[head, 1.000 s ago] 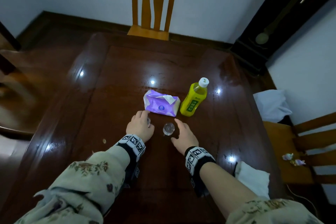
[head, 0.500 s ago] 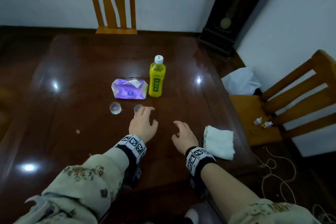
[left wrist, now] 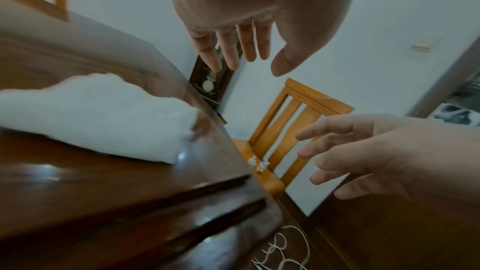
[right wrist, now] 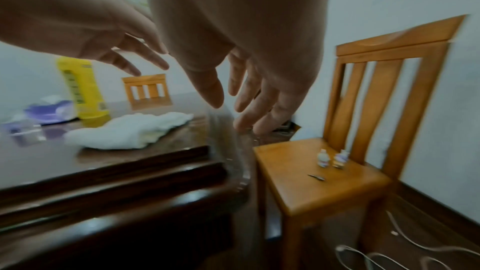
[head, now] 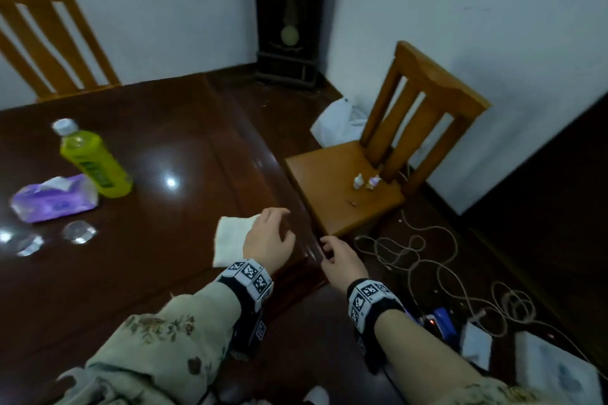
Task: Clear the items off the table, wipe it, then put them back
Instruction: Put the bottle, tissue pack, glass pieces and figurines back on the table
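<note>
Two small figurines (head: 366, 181) stand on the chair seat (head: 332, 194) beside the desk (head: 164, 148), near the seat's back. Both hands reach that way empty: left hand (head: 268, 240) with a loose, open grip above the white cloth (head: 230, 237), right hand (head: 342, 258) likewise open, off the desk corner. The figurines look light; a hurried reach may topple them.

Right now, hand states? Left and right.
Left hand: open, holding nothing, above the white cloth.
Right hand: open, holding nothing, just off the table edge.
</note>
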Motion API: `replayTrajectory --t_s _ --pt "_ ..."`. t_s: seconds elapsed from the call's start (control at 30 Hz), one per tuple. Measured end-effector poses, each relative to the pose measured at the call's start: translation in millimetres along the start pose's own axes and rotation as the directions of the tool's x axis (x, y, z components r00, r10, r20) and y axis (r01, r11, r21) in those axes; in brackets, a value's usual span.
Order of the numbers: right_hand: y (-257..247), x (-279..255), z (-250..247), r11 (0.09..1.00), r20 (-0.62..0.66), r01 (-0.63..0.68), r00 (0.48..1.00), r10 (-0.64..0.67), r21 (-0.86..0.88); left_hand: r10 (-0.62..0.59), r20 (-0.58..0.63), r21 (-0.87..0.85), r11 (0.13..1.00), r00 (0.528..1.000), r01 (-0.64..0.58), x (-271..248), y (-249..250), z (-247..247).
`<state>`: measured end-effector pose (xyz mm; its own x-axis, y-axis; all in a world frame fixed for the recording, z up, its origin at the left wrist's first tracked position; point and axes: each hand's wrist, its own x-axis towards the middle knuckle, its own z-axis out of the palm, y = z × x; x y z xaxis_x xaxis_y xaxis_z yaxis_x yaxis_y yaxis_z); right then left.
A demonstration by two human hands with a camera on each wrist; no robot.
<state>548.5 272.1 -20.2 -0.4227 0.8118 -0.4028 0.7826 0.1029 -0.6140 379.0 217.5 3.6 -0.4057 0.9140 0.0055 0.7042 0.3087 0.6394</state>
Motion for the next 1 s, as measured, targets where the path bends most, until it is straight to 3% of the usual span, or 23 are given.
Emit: replayTrajectory --t_s 0.23,0.4,0.53,0.77,1.0 --pt "103 -18 -53 0.974 -0.091 -0.197 0.974 0.208 0.109 0.063 0.230 0.039 0.996 0.971 -0.074 19 76 79" --pt "146 -7 -74 0.957 -0.032 -0.274 0.960 0.277 0.094 0.077 0.287 0.041 0.995 0.955 -0.092 46 107 118" --pt "173 34 -111 0.940 -0.006 -0.332 0.943 0.334 0.081 0.052 0.304 0.046 0.997 0.951 -0.069 88 125 138" --pt "173 132 -174 0.966 0.026 -0.257 0.966 0.258 -0.013 -0.032 0.270 0.061 0.998 0.962 0.017 178 147 158" --pt "188 194 -218 0.979 0.120 -0.200 0.972 0.203 -0.033 -0.139 0.300 0.117 0.987 0.944 0.108 230 171 186"
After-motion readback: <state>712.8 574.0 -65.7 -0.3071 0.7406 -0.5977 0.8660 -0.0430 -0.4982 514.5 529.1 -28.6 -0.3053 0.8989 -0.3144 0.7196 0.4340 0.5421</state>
